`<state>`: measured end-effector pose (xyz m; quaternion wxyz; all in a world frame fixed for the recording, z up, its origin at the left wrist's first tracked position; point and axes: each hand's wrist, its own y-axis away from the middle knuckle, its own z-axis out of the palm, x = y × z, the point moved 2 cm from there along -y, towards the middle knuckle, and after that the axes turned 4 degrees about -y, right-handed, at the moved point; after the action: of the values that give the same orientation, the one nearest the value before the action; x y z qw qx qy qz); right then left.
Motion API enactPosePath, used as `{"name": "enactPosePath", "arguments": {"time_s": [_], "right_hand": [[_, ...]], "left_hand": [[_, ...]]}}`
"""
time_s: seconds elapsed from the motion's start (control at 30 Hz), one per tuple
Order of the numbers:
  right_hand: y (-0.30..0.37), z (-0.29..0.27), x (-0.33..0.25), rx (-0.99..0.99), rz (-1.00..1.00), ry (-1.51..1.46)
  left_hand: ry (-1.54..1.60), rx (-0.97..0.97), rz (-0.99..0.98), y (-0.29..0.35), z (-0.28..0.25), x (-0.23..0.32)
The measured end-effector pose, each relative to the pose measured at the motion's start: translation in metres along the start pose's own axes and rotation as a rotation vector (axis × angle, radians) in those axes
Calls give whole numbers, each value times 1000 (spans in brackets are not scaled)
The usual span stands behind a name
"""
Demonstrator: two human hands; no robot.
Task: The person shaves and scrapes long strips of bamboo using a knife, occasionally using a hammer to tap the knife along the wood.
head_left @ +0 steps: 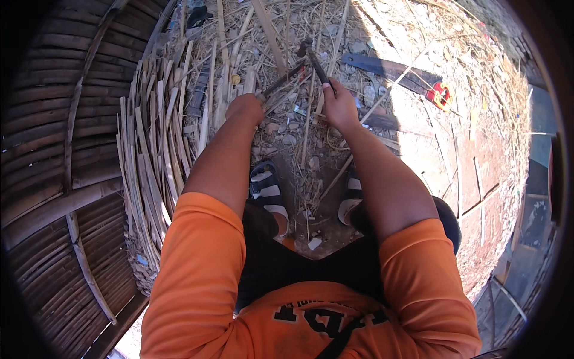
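Note:
My left hand (245, 109) is closed around the near end of a dark, narrow blade-like bar (282, 81), which slants up and to the right. Whether it is a knife or a plain metal strip is too small to tell. My right hand (341, 109) grips the dark handle of a hammer (318, 67). The hammer's head is up at the far end, close beside the bar's tip; I cannot tell whether they touch. Beneath both hands lie straw, wood chips and thin split strips.
A handsaw (382, 67) with a red and yellow handle lies to the right. Long split bamboo strips (158, 125) are piled along the left, beside a bamboo slat wall (42, 119). My sandalled feet (267, 185) stand on littered ground. Loose sticks (397, 81) cross the sunlit right side.

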<state>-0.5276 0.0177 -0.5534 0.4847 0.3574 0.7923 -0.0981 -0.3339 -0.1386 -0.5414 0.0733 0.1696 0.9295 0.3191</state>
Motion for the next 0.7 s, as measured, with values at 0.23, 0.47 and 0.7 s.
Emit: {"name": "enactPosePath", "arguments": {"time_s": [0.23, 0.47, 0.7], "right_hand": [[2, 16, 2, -114, 3, 62], [-3, 17, -17, 9, -37, -52], [6, 23, 2, -97, -5, 137]], "left_hand": [[-40, 16, 31, -3, -4, 5], [-6, 23, 17, -18, 16, -8], [28, 17, 16, -16, 16, -5]]}}
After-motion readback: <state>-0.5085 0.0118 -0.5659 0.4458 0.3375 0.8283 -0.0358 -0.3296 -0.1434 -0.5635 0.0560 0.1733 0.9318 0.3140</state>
